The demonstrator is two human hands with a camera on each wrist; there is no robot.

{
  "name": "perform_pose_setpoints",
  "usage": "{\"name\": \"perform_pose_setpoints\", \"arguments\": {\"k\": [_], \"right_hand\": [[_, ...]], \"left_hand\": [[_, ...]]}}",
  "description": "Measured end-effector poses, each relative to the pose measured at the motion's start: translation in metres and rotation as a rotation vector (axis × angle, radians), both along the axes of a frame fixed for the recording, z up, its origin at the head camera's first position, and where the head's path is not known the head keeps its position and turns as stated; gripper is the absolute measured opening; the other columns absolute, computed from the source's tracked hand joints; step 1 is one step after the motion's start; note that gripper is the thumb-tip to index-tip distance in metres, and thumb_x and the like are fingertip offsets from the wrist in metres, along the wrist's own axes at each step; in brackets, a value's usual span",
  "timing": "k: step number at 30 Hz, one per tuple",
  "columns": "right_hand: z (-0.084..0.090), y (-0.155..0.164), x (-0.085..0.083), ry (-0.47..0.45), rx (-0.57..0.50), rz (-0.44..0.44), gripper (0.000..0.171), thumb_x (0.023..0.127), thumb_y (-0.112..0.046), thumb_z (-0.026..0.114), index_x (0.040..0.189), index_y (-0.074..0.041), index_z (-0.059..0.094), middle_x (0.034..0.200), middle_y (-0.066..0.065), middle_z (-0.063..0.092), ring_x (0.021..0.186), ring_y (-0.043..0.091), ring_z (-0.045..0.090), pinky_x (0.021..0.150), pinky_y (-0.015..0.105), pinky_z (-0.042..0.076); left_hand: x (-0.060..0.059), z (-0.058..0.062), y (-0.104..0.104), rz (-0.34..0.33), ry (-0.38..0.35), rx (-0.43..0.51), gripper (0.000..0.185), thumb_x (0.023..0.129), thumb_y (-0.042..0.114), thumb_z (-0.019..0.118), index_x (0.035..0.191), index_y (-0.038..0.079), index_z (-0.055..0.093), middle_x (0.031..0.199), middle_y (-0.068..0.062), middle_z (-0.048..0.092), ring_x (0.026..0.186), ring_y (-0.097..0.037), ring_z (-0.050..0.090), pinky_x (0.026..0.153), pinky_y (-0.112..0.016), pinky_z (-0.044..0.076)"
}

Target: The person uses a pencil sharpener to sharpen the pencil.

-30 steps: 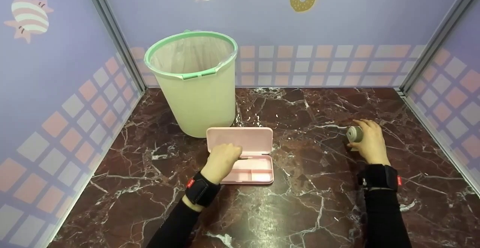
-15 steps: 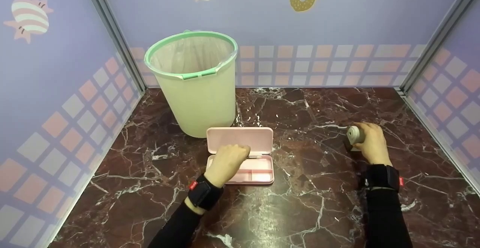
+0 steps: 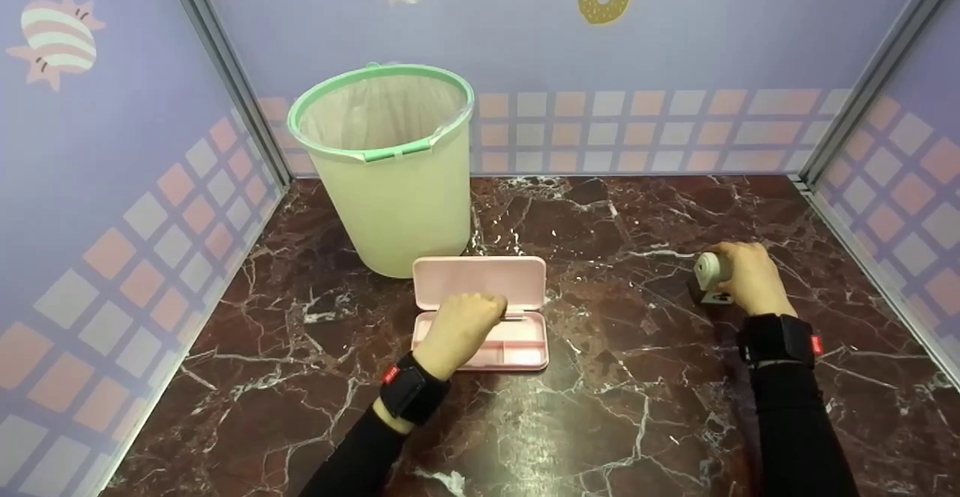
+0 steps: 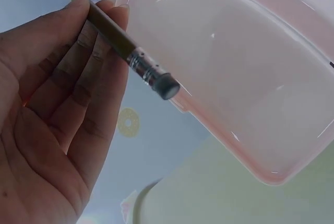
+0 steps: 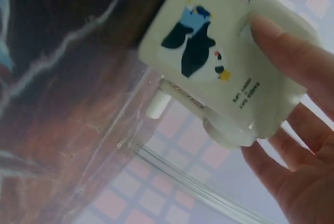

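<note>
My left hand [image 3: 465, 323] pinches a dark green pencil [image 4: 125, 49] with a metal ferrule and a dark eraser end. It hovers over an open pink pencil case [image 3: 480, 281], whose lid [image 4: 245, 78] lies flat behind the tray. Only the pencil's tip [image 3: 514, 318] shows in the head view. At the right, my right hand [image 3: 750, 279] grips a cream desktop pencil sharpener [image 3: 709, 270] that stands on the marble table [image 3: 630, 407]. The sharpener [image 5: 219, 62] bears a black and blue cartoon animal, and my fingers [image 5: 282, 46] wrap its side.
A pale green waste bin [image 3: 386, 167] with a mint rim and a clear liner stands just behind the case, at the back left. Purple patterned walls close the table on three sides. Dark marble lies bare between the case and the sharpener.
My left hand has drifted slightly right and away over the case tray with the pencil. My right wrist has shifted right while still gripping the sharpener.
</note>
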State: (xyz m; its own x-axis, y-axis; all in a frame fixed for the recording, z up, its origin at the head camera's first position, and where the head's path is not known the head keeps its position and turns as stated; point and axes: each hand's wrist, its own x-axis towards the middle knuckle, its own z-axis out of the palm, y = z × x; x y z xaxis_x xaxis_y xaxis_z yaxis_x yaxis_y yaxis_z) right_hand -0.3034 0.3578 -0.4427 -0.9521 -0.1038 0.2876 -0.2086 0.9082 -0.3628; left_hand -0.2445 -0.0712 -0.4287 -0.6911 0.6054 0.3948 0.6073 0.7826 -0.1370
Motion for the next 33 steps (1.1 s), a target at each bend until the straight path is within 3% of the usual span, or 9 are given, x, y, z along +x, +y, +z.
{"name": "perform_pose_setpoints", "arguments": {"k": [15,22,33], "right_hand": [[0.001,-0.024,0.009,0.023,0.076,0.032,0.05,0.064,0.006,0.083,0.109,0.012,0.061,0.104,0.038,0.064,0.095,0.056,0.056,0.088,0.064,0.043],[0.001,-0.062,0.022,0.0,0.026,0.098,0.052,0.062,0.003,0.084,0.11,0.01,0.063,0.104,0.034,0.067,0.093,0.05,0.06,0.088,0.062,0.043],[0.0,-0.121,0.046,0.128,0.118,0.201,0.046,0.056,0.001,0.088,0.095,0.006,0.065,0.089,0.024,0.07,0.083,0.041,0.065,0.082,0.052,0.047]], "left_hand": [[-0.002,-0.003,-0.001,0.007,-0.031,0.007,0.011,0.081,0.005,0.066,0.076,0.011,0.058,0.066,-0.001,0.063,0.057,-0.02,0.063,0.05,-0.033,0.05],[-0.003,-0.001,-0.001,0.009,-0.053,0.007,0.01,0.082,0.006,0.065,0.076,0.011,0.058,0.068,-0.002,0.064,0.061,-0.021,0.064,0.051,-0.034,0.05],[-0.003,-0.002,0.0,0.002,-0.044,0.01,0.011,0.083,0.005,0.065,0.076,0.011,0.058,0.066,-0.001,0.063,0.059,-0.02,0.062,0.051,-0.032,0.049]]}}
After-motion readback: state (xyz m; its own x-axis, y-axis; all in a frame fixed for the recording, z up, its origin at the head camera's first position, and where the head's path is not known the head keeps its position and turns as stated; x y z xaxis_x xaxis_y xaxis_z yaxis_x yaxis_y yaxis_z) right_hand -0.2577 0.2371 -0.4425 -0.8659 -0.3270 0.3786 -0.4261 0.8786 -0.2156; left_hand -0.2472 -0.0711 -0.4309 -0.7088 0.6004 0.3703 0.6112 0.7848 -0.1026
